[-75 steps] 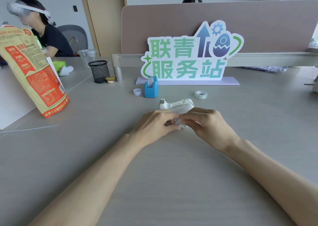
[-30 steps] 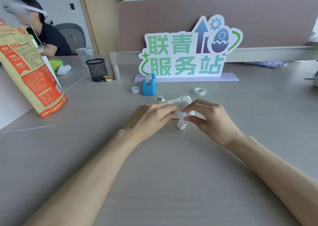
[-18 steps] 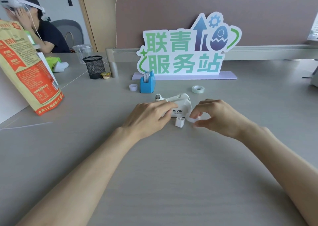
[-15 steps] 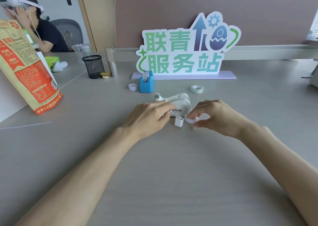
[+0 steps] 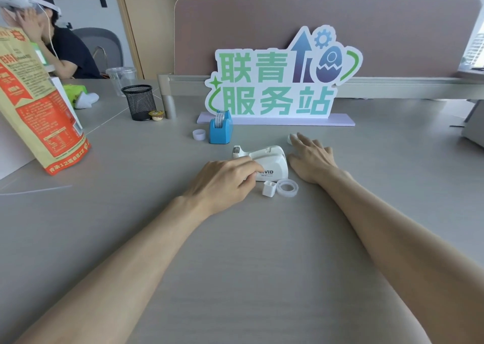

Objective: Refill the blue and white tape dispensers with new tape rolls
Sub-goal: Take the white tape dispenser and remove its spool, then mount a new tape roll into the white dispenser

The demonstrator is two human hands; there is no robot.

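Since half a second ago, the right hand has let go of the empty clear tape ring and reached away behind the white dispenser, toward the new tape roll at its fingertips; that roll is mostly hidden by the fingers, and whether they touch it cannot be told. The hand is spread open, palm down, gripping nothing.

Going from large to small: the grey worktop carries everything. At its far edge stands a green-lettered sign on a lilac base, in front of a brown divider panel. An orange and tan bag stands tilted at the left, with a black mesh cup beyond it. The left hand rests curled against the near left side of the white dispenser, fingertips touching its body, pressing on it rather than wrapped around it. This dispenser sits at mid-worktop, its roll cradle empty. The blue dispenser stands upright further back, just before the sign's base, with a roll of tape already in it. A small white spool lies just left of it. The clear ring lies flat just in front of the white dispenser, and the white hub sits beside it, to its left.
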